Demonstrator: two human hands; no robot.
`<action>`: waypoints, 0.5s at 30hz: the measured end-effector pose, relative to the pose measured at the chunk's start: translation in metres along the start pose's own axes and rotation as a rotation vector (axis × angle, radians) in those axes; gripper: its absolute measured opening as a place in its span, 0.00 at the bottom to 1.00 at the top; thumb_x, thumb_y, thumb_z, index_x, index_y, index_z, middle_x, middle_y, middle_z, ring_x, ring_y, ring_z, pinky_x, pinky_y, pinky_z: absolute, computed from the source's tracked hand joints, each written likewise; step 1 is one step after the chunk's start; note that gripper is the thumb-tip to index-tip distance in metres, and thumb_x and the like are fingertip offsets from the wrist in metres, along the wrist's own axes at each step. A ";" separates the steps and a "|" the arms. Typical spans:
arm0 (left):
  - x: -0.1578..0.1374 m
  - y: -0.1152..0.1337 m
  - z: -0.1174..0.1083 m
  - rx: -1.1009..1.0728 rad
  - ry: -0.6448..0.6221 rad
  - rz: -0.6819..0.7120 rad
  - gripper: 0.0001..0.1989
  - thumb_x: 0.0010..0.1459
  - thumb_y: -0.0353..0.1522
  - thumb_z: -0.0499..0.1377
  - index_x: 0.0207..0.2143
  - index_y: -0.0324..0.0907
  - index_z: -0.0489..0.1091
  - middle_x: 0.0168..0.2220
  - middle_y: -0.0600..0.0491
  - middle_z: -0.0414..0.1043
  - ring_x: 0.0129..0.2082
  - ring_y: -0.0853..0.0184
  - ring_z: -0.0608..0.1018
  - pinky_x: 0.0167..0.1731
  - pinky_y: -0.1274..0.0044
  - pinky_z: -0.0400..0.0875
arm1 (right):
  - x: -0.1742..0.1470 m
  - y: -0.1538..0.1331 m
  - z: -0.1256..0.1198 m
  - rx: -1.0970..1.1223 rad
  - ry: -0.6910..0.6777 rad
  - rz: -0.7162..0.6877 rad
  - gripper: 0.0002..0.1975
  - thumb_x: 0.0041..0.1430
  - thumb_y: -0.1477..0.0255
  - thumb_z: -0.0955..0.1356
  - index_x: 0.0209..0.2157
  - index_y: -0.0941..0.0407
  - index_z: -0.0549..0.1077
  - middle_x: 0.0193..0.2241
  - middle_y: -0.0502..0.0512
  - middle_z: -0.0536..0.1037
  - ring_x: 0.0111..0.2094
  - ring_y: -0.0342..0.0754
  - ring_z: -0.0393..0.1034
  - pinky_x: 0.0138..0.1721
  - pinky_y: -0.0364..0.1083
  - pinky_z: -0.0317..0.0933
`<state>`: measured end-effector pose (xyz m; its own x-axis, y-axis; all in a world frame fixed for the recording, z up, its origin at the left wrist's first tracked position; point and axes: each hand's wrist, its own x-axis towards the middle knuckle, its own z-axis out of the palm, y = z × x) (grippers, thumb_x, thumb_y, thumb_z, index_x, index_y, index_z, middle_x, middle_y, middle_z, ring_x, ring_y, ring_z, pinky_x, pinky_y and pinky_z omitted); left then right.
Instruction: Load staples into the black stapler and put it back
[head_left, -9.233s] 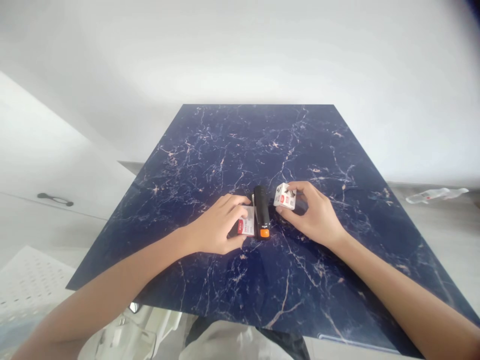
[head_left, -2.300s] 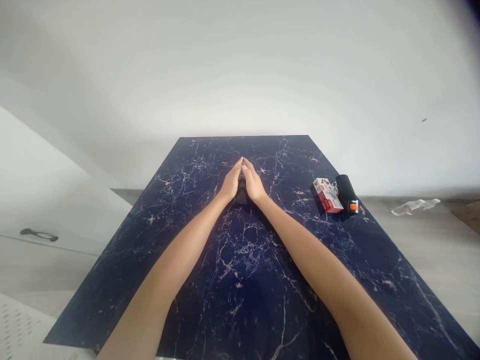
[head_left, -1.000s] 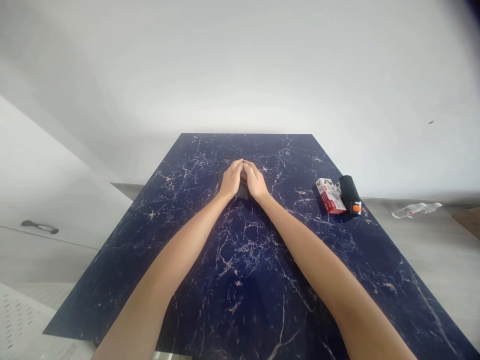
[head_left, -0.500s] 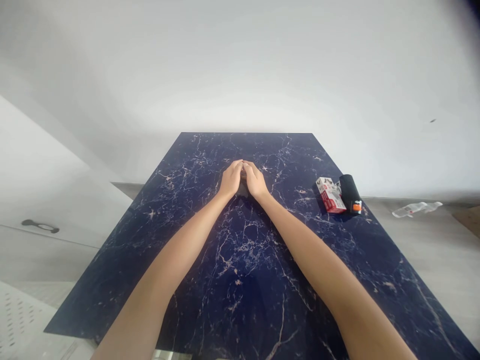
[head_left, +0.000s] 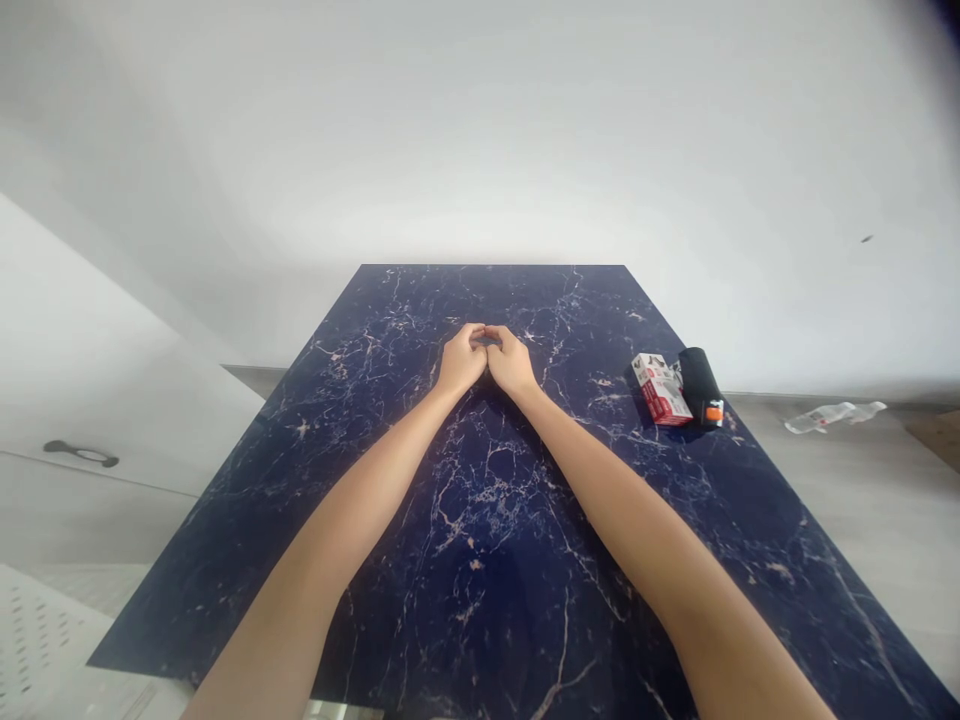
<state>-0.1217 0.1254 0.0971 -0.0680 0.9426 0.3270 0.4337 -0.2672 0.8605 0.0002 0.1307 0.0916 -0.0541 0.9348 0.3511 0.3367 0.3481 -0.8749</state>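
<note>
Palms turned out of sight, so cannot tell how tightly closed or make out any contents: left hand (head_left: 463,362) and right hand (head_left: 511,362), half curled and pressed together at the fingertips, over the dark-blue, white-veined marbled surface (head_left: 487,590). Cut off by the lower edge, both bare forearms (head_left: 607,490). Well to the right of the hands, near the surface's right edge, a red-and-white cardboard box (head_left: 661,390) just beside a black, rounded, elongated object (head_left: 699,380) with an orange patch; contact between them hard to judge. Beyond, on the floor, a blurred, bottle-shaped piece of clear plastic (head_left: 832,416). Lower left, a white perforated panel (head_left: 30,630), partly out of view
</note>
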 end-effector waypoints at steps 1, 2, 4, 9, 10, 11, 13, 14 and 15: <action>0.000 0.000 0.000 0.002 -0.003 0.002 0.25 0.53 0.18 0.54 0.51 0.44 0.73 0.52 0.48 0.80 0.47 0.61 0.83 0.54 0.67 0.74 | 0.000 0.000 0.000 -0.006 0.000 0.001 0.22 0.53 0.79 0.61 0.47 0.54 0.77 0.49 0.57 0.81 0.53 0.54 0.74 0.61 0.57 0.64; 0.000 -0.001 0.000 0.003 -0.005 0.004 0.25 0.53 0.18 0.54 0.51 0.43 0.73 0.52 0.47 0.80 0.46 0.61 0.83 0.53 0.68 0.75 | 0.000 0.000 0.000 -0.012 -0.001 0.001 0.22 0.53 0.80 0.61 0.47 0.54 0.77 0.49 0.58 0.81 0.52 0.54 0.75 0.60 0.57 0.65; -0.001 -0.001 0.000 0.004 -0.007 0.007 0.25 0.52 0.18 0.54 0.51 0.43 0.73 0.52 0.46 0.80 0.45 0.62 0.83 0.52 0.68 0.76 | 0.000 0.000 0.000 -0.023 0.000 0.002 0.23 0.52 0.80 0.61 0.47 0.55 0.77 0.49 0.58 0.81 0.50 0.53 0.75 0.59 0.57 0.66; -0.002 0.003 -0.002 0.019 0.000 0.016 0.24 0.53 0.18 0.54 0.50 0.43 0.74 0.50 0.47 0.81 0.45 0.62 0.83 0.52 0.69 0.75 | 0.000 0.002 0.000 -0.052 0.016 -0.005 0.22 0.52 0.80 0.61 0.46 0.56 0.77 0.48 0.59 0.80 0.49 0.53 0.75 0.57 0.57 0.67; -0.002 0.004 -0.002 0.023 0.001 0.017 0.23 0.53 0.18 0.54 0.49 0.43 0.74 0.49 0.48 0.81 0.45 0.62 0.83 0.52 0.69 0.75 | 0.000 0.002 0.000 -0.057 0.021 -0.007 0.22 0.52 0.80 0.61 0.46 0.55 0.77 0.48 0.59 0.80 0.50 0.54 0.74 0.57 0.57 0.67; -0.002 0.005 -0.003 0.027 0.000 0.018 0.23 0.53 0.18 0.55 0.49 0.44 0.74 0.49 0.48 0.81 0.45 0.62 0.83 0.51 0.69 0.75 | 0.000 0.003 0.000 -0.061 0.026 -0.008 0.22 0.52 0.80 0.61 0.46 0.55 0.77 0.47 0.60 0.79 0.50 0.54 0.74 0.57 0.57 0.67; -0.003 0.006 -0.003 0.033 -0.001 0.019 0.22 0.54 0.18 0.55 0.49 0.43 0.74 0.47 0.49 0.82 0.42 0.63 0.83 0.49 0.70 0.76 | 0.000 0.003 0.000 -0.065 0.034 -0.011 0.21 0.51 0.80 0.61 0.45 0.55 0.77 0.47 0.60 0.79 0.50 0.54 0.74 0.57 0.57 0.67; -0.002 0.006 -0.004 0.037 -0.001 0.020 0.22 0.54 0.18 0.56 0.48 0.43 0.74 0.47 0.49 0.82 0.41 0.63 0.83 0.48 0.70 0.76 | 0.001 0.003 0.000 -0.066 0.038 -0.011 0.21 0.51 0.80 0.61 0.45 0.55 0.76 0.46 0.59 0.79 0.49 0.54 0.74 0.56 0.56 0.67; -0.002 0.006 -0.004 0.041 -0.001 0.022 0.22 0.53 0.19 0.56 0.48 0.43 0.74 0.46 0.49 0.82 0.40 0.64 0.83 0.47 0.71 0.76 | 0.001 0.003 0.000 -0.067 0.042 -0.010 0.21 0.50 0.80 0.61 0.44 0.55 0.76 0.46 0.59 0.79 0.49 0.54 0.74 0.56 0.56 0.67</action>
<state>-0.1223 0.1210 0.1026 -0.0572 0.9366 0.3457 0.4713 -0.2799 0.8364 0.0010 0.1323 0.0890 -0.0189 0.9268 0.3750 0.3983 0.3509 -0.8474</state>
